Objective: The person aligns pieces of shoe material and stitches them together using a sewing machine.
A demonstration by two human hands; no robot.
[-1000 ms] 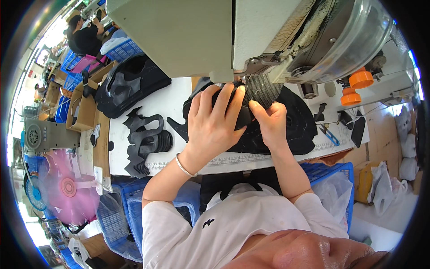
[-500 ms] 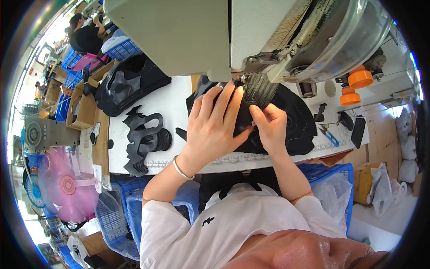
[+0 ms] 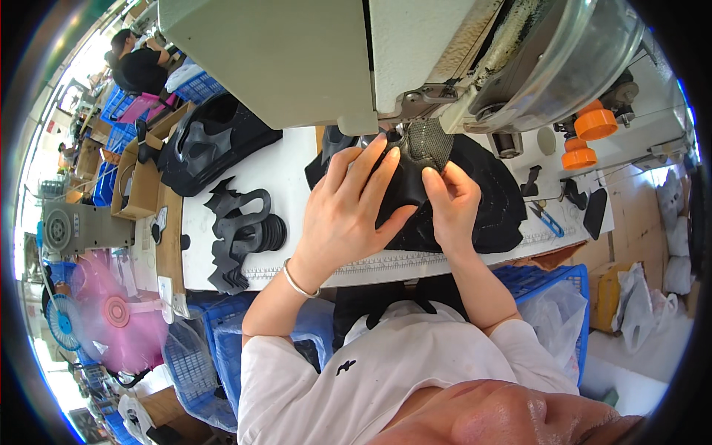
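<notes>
Both hands press black fabric piece (image 3: 415,200) | left hand (image 3: 348,215) flat | right hand (image 3: 452,204) pinching, shifted slightly left.

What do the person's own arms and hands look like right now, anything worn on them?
Both forearms are bare, with no gloves on either hand. The left hand has a thin silver bangle around its wrist. The right hand wears nothing that shows. Short white sleeves of a T-shirt cover the upper arms. No rings or watch can be made out.
</notes>
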